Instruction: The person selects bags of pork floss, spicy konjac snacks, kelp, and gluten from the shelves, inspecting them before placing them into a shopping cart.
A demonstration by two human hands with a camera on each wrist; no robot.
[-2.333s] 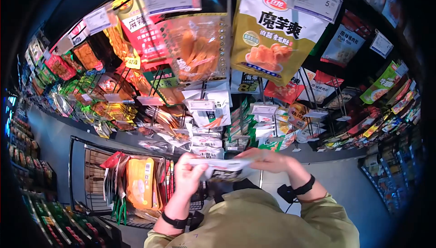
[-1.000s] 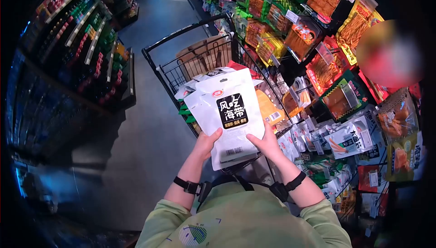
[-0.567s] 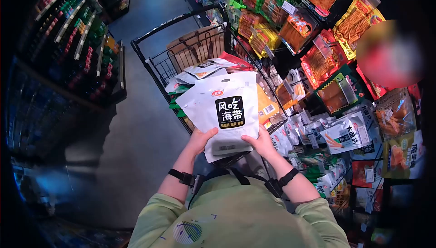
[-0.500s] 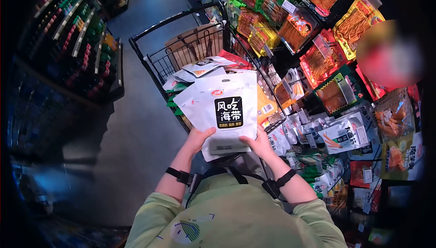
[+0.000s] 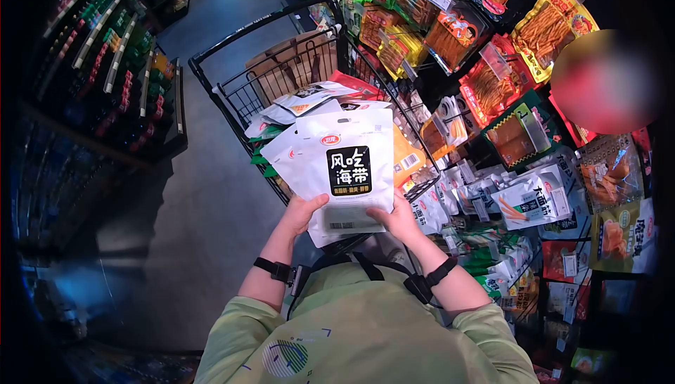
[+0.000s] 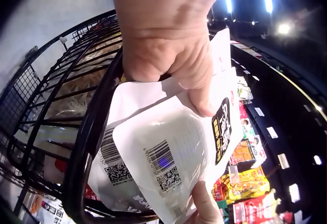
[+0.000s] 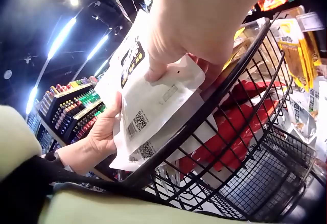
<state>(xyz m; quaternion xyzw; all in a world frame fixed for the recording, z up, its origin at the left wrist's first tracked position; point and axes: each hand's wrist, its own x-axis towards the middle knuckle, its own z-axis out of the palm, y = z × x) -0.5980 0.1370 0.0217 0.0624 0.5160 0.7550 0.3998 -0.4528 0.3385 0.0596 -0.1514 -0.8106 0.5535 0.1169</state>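
Many snack bags hang on the rack (image 5: 492, 96) to the person's right. Just beside it stands a black wire cart (image 5: 239, 32), piled with packets (image 5: 309, 99) in front of a brown bag (image 5: 288, 67). White pouches (image 5: 351, 166), stacked upright with a black label facing the person, are held over the cart's near rim. The left hand (image 5: 302, 214) grasps their lower left corner and the right hand (image 5: 399, 221) the lower right, thumbs in front, fingers behind.
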